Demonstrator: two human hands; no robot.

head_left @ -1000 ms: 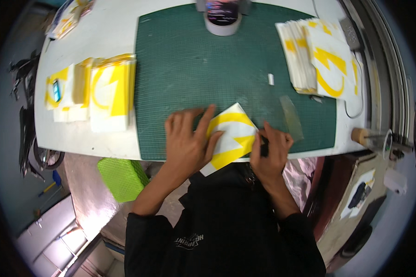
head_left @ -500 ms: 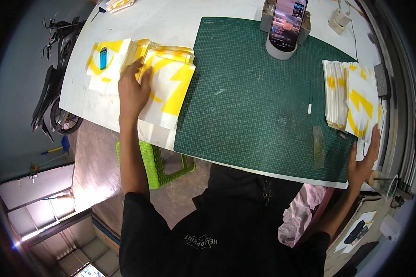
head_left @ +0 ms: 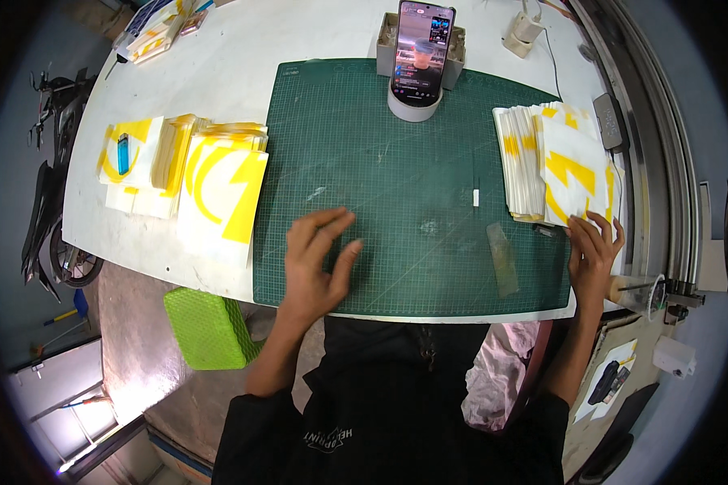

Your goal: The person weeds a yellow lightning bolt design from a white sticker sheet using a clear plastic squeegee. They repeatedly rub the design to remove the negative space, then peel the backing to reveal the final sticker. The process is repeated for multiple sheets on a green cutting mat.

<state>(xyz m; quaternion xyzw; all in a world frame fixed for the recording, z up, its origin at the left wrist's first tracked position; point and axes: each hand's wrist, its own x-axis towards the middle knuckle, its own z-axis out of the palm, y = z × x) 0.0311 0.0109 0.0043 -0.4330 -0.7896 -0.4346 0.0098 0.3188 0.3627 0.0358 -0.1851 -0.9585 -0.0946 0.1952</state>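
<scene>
A stack of white sheets with yellow print (head_left: 519, 166) lies at the right of the green cutting mat (head_left: 380, 242). Its top sheet (head_left: 570, 166) sits askew on the pile. My right hand (head_left: 593, 255) has its bent fingers over this sheet's near edge; the thumb is partly hidden. Above the mat's near left part hovers my left hand (head_left: 319, 263), fingers and thumb apart, holding nothing. Left of the mat lies another group of printed sheets (head_left: 222, 190), overlapping in piles, with a blue lighter (head_left: 123, 153) on the leftmost pile.
A phone (head_left: 421, 56) stands in a round white holder at the mat's far edge, before a grey box (head_left: 387, 44). A small white piece (head_left: 476, 198) and a translucent strip (head_left: 502, 260) lie on the mat. A plastic cup (head_left: 643, 293) is beyond my right hand; a green stool (head_left: 210, 327) stands below.
My left hand has left the left-hand sheets and come right, over the mat. My right hand has moved onto the right stack's near edge, its fingers now bent. The whole view has shifted.
</scene>
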